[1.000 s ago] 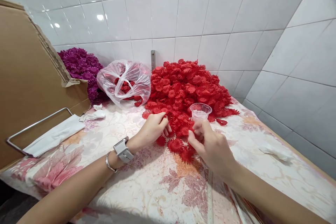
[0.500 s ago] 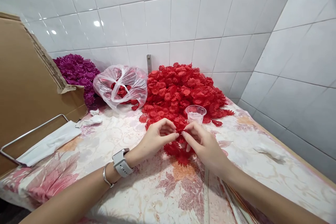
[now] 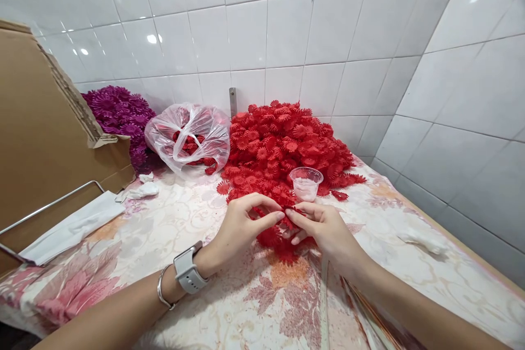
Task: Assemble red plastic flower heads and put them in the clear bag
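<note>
My left hand [image 3: 246,221], with a grey-banded watch and a silver bangle at the wrist, is closed in a pinch. Opposite it, my right hand [image 3: 326,227] pinches with thumb and forefinger, its lower fingers curled beneath. The fingertips almost meet over a red fabric flower piece, mostly hidden among similar pieces. Just behind them rises a large heap of red fabric flower pieces [image 3: 283,145]. A small clear plastic cup [image 3: 305,186] with whitish contents stands behind my right hand. More red flower pieces [image 3: 285,254] lie under my hands.
A tied plastic bag [image 3: 188,139] of red pieces sits left of the heap, beside purple flower pieces [image 3: 118,115]. A cardboard box [image 3: 49,120] stands at left, near a metal bar [image 3: 53,205]. Thin sticks [image 3: 365,311] lie at the front. White crumpled material [image 3: 422,240] lies right.
Both hands stay close together in a pinch. My right hand has turned slightly and its fingers have shifted a little. The view has tilted very slightly.
</note>
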### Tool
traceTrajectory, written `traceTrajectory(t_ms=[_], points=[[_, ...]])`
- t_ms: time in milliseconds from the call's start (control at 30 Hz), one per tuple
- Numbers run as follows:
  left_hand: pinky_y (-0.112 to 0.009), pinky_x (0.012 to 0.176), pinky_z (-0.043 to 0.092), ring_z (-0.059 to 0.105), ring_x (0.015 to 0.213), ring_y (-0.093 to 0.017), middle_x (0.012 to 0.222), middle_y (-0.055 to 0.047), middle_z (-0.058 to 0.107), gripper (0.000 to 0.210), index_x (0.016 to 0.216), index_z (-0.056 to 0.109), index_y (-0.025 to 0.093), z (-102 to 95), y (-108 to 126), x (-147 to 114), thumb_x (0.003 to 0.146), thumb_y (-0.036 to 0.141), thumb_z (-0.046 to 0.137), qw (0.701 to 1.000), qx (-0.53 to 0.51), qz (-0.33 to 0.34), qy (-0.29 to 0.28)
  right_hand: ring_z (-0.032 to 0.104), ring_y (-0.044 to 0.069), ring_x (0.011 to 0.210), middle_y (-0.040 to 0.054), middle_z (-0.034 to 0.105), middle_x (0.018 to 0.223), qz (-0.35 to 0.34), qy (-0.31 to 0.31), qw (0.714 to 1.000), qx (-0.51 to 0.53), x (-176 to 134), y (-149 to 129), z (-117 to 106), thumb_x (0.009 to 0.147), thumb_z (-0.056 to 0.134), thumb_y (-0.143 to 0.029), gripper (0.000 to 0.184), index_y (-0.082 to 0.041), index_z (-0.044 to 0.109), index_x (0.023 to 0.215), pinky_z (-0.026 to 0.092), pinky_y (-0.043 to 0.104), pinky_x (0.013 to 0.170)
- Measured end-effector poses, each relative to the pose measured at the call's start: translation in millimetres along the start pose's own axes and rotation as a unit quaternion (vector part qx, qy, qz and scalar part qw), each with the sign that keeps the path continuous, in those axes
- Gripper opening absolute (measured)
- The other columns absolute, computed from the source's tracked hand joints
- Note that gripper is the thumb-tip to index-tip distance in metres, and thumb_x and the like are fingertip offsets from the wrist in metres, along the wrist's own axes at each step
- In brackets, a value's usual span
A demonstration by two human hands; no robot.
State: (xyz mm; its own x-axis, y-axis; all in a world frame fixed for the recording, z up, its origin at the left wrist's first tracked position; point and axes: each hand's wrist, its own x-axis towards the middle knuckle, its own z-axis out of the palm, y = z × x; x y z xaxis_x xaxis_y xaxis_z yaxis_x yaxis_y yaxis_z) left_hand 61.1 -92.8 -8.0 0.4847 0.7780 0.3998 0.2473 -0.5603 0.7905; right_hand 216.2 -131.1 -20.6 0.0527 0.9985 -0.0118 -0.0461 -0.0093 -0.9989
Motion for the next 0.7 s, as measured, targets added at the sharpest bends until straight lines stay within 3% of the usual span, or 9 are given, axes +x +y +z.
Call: traceTrajectory(t_ms=[167,400,533,700], points=[[-0.022,0.07,0.045,0.06,0.076,-0.013,0.082,0.0,0.067,0.014,0.082,0.066,0.019,1.6,0,-2,0.072,0.028,0.064,1.0,-0.004,-0.003,-0.03,0.053,0.008,0.04,0.0009,0.061,0.052,0.005,-0.002,1.0,-0.011,-2,-1,1,0.064,0.066,-0.046,0.034,-0.014,0.057,0.06,0.041,0.019,0.039],[-0.023,0.069,0.047,0.061,0.073,-0.013,0.08,-0.001,0.066,0.01,0.082,0.063,0.017,6.1,-7,-3,0.074,0.024,0.061,0.997,-0.065,-0.032,-0.014,0.051,0.008,0.038,0.0008,0.061,0.051,0.01,-0.001,1.0,-0.019,0,2,2,0.065,0.064,-0.046,0.033,-0.014,0.056,0.062,0.038,0.019,0.037],[-0.022,0.066,0.048,0.06,0.07,-0.012,0.076,0.0,0.065,0.006,0.079,0.061,0.016,8.3,-11,-3,0.075,0.018,0.058,0.994,-0.098,-0.039,0.004,0.057,0.009,0.047,0.0001,0.063,0.057,0.009,-0.04,0.999,0.001,0,-3,3,0.063,0.066,-0.042,0.03,-0.014,0.06,0.071,0.046,0.021,0.046],[-0.022,0.068,0.046,0.059,0.072,-0.012,0.076,0.0,0.063,0.008,0.075,0.061,0.016,7.3,-9,-5,0.074,0.011,0.054,0.999,-0.044,-0.006,0.031,0.062,0.013,0.057,-0.0005,0.063,0.06,0.025,-0.095,0.995,0.027,0,-7,2,0.058,0.07,-0.04,0.032,-0.013,0.06,0.072,0.052,0.026,0.057]])
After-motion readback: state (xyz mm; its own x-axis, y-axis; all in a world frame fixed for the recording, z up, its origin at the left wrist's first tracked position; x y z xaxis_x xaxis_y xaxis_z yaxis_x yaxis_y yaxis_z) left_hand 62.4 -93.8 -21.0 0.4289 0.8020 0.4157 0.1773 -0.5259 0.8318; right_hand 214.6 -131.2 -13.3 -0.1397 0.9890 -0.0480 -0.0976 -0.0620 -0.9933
